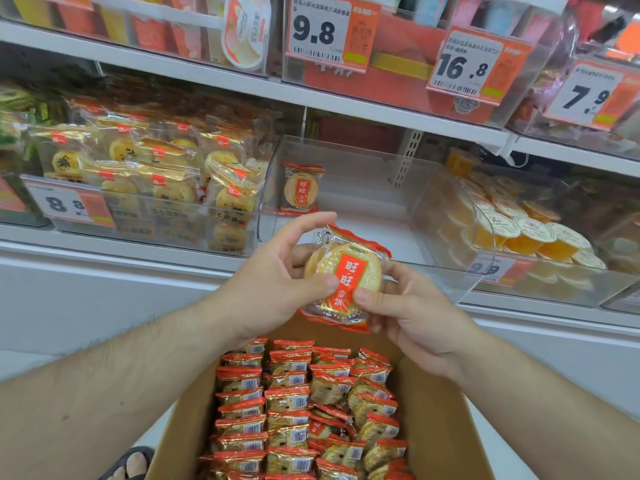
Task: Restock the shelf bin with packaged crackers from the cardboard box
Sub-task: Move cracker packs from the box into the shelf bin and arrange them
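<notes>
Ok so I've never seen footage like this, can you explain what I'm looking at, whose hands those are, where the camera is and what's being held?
There is no machine here. A camera worn on a person's head looks forward and down, so the arms reach in from the bottom. The left hand and right hand together hold one packaged cracker in a red and clear wrapper. Below them an open cardboard box is full of the same packets. Ahead is a shop shelf: the clear shelf bin is nearly bare, with a single cracker packet standing at its back left. The neighbouring bins hold yellow pastries on the left and orange jelly cups on the right.
</notes>
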Available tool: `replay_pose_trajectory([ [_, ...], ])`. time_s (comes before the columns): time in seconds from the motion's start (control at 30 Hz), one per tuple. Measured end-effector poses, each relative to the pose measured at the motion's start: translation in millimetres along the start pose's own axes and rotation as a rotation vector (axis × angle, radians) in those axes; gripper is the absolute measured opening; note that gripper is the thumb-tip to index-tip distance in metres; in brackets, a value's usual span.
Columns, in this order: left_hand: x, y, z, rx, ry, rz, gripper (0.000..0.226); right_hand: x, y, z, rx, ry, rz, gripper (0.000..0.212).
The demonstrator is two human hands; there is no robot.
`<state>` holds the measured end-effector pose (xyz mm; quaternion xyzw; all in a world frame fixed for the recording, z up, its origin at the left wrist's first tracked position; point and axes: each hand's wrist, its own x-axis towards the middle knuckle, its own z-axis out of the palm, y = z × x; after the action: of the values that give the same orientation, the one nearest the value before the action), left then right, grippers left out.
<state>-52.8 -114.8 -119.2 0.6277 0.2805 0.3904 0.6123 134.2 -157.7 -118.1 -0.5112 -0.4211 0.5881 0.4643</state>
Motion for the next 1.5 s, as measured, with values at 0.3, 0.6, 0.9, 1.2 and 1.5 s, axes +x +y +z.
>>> replay_pose_trajectory([
  [0.3,17.2,13.9,-23.5,0.553,0.557,0.336,0.049,58.5,-73.9,-11.1,-0.283,0.128,-0.054,0.01],
  [0.6,53.3,-20.6,-35.4,0.527,0.771,0.062,0.037,226.3,-49.2,-2.9,-0.546,0.267,0.104,0.027],
  [0.9,53.2,-21.5,-40.2,0.569,0.773,0.083,0.049,273.1,-24.2,6.1,-0.964,0.465,0.006,0.046],
  [1.2,52.8,-23.5,-46.4,0.568,0.732,0.085,0.049,280.6,-17.7,19.0,-1.002,0.418,0.011,0.032],
  [1.5,53.3,-24.3,-46.2,0.606,0.754,0.1,0.045,274.4,-22.9,8.0,-0.768,0.279,0.074,0.042],
])
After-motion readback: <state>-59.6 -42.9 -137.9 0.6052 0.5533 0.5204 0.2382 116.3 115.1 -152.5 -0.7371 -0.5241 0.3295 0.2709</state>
